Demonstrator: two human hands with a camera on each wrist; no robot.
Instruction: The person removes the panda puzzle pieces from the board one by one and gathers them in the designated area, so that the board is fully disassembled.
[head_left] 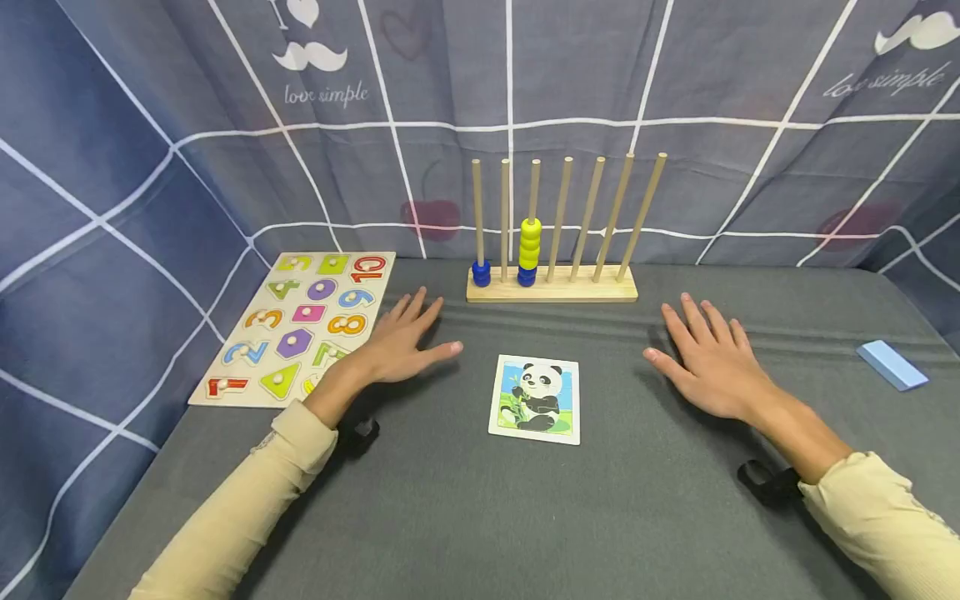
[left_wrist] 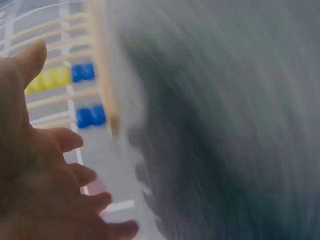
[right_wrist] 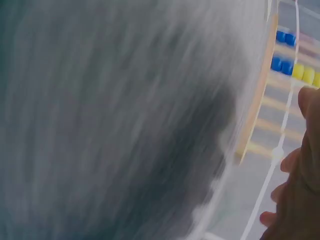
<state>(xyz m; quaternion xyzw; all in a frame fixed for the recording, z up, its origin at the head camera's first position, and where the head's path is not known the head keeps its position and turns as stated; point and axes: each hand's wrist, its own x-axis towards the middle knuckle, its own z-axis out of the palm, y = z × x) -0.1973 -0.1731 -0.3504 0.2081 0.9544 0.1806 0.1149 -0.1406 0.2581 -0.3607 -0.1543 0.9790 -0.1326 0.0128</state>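
My left hand [head_left: 401, 342] is spread with straight fingers, palm toward the dark table, beside the right edge of a wooden number-and-shape puzzle board [head_left: 258, 333]. It holds nothing. On the other side, my right hand [head_left: 708, 362] is likewise spread with nothing in it. Between the hands lies a square panda picture puzzle [head_left: 534, 400]. Behind it stands a wooden peg rack [head_left: 551, 290] with a row of upright rods. Blue beads [head_left: 482, 273] sit on its leftmost rod; yellow beads [head_left: 530, 243] top blue ones on the third. Both wrist views are blurred and show the rack past the fingers.
A light blue block [head_left: 892, 365] lies at the right of the grey tabletop [head_left: 465, 517]. A dark checked curtain [head_left: 450, 83] hangs behind the table and along its sides. Black straps [head_left: 768, 482] are on both wrists.
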